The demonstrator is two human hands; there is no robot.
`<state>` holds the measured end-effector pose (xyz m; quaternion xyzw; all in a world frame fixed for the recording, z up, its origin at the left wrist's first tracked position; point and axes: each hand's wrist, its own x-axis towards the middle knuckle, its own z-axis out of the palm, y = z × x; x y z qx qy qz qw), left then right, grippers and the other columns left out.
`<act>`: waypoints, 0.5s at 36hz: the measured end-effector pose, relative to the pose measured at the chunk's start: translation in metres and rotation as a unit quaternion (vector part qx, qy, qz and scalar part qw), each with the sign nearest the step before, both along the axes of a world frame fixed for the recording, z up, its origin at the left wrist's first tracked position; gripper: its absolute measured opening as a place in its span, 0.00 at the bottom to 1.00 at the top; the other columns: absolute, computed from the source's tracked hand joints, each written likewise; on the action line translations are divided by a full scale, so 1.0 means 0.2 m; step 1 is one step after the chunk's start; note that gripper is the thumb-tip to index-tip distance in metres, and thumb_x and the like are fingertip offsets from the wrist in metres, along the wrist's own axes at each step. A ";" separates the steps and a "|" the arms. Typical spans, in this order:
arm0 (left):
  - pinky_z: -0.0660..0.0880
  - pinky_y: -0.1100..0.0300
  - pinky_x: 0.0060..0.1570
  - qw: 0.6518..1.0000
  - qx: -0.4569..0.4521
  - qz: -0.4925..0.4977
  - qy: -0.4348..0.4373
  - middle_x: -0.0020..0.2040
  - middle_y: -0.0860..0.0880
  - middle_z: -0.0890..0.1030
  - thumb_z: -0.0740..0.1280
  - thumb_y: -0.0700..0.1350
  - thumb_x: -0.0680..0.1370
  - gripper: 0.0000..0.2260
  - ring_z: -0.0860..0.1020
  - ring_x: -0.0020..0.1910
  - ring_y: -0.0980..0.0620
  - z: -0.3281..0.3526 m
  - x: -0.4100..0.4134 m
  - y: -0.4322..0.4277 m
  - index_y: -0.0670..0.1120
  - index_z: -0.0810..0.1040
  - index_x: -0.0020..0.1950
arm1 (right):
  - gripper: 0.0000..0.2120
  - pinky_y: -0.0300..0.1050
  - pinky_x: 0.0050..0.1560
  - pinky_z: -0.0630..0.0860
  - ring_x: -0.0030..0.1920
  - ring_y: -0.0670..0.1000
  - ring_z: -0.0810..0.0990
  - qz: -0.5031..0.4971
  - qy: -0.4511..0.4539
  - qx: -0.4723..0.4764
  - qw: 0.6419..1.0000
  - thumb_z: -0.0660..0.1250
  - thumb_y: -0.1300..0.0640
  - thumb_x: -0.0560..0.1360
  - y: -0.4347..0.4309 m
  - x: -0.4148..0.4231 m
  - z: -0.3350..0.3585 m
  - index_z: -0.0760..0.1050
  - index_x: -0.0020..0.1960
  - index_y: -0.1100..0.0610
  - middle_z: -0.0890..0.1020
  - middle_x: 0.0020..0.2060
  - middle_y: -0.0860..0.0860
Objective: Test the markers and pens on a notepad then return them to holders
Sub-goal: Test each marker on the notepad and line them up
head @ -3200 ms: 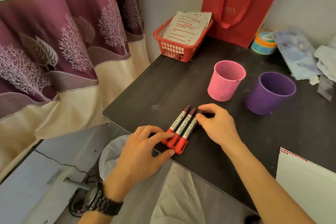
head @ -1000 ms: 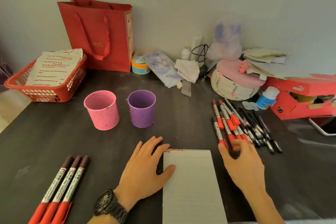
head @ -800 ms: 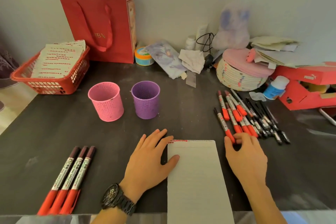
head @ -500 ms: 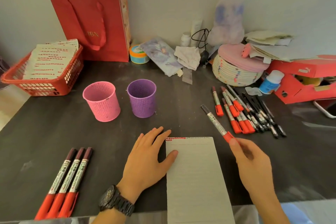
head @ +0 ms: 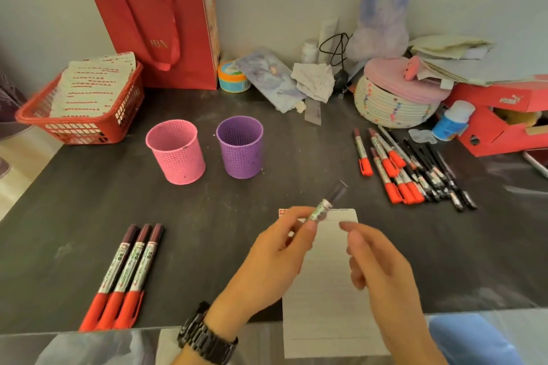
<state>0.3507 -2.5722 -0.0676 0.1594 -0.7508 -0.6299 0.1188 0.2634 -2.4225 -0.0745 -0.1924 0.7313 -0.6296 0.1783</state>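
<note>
- A marker (head: 326,205) is pinched between the thumb and fingers of the left hand (head: 275,258). It is held up in the air over the far end of the notepad (head: 326,305). Its dark cap is pointed up and away from the person.
- The right hand (head: 382,270) is held just beside the marker, but the marker is not touched by it. Its fingers are loosely bent and nothing is gripped in them.
- The notepad is laid flat on the dark bench (head: 89,201), under both hands. Its near end is stuck out a little past the front edge of the bench.
- On the left of the bench, three markers (head: 127,270) with red ends and dark caps are laid side by side, touching each other.
- A pink holder (head: 175,151) and a purple holder (head: 240,147) are stood upright near each other, farther back than the notepad and to its left.
- A heap of markers and pens (head: 409,169) is laid on the right of the bench, well apart from the holders.
- A red basket (head: 89,130) filled with papers is set at the far left corner. A red bag (head: 157,27) is stood against the wall just beside it.
- A black watch (head: 207,341) is worn on the left wrist.
</note>
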 end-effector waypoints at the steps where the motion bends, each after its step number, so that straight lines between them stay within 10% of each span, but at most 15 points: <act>1: 0.69 0.62 0.33 0.999 -0.020 -0.031 -0.017 0.38 0.56 0.75 0.59 0.58 0.82 0.09 0.70 0.32 0.56 0.00 0.01 0.00 0.62 0.76 0.59 | 0.20 0.42 0.33 0.70 0.32 0.46 0.70 0.010 -0.015 -0.009 1.000 0.65 0.31 0.70 -0.01 -0.01 0.02 0.82 0.52 0.43 0.75 0.32 0.45; 9: 0.64 0.60 0.31 0.989 -0.124 -0.012 -0.074 0.30 0.53 0.68 0.54 0.69 0.78 0.27 0.64 0.29 0.56 -0.05 0.04 0.04 0.46 0.71 0.39 | 0.12 0.43 0.47 0.78 0.46 0.48 0.82 -0.018 -0.062 -0.125 0.990 0.64 0.43 0.76 -0.11 0.02 0.07 0.82 0.46 0.48 0.84 0.42 0.48; 14: 0.70 0.58 0.35 0.992 -0.115 0.038 -0.046 0.32 0.56 0.74 0.46 0.69 0.80 0.25 0.71 0.31 0.56 -0.06 0.03 0.12 0.54 0.72 0.39 | 0.12 0.45 0.40 0.71 0.34 0.48 0.74 -0.034 -0.332 -0.340 0.879 0.64 0.48 0.79 -0.20 0.06 0.15 0.74 0.39 0.52 0.74 0.34 0.49; 18: 0.71 0.57 0.28 0.932 -0.333 0.132 -0.051 0.28 0.56 0.71 0.40 0.67 0.80 0.23 0.71 0.30 0.52 -0.08 0.04 0.15 0.55 0.64 0.39 | 0.21 0.42 0.28 0.67 0.25 0.47 0.60 -0.100 -0.415 -0.358 0.830 0.65 0.48 0.79 -0.24 0.05 0.18 0.63 0.30 0.52 0.61 0.26 0.47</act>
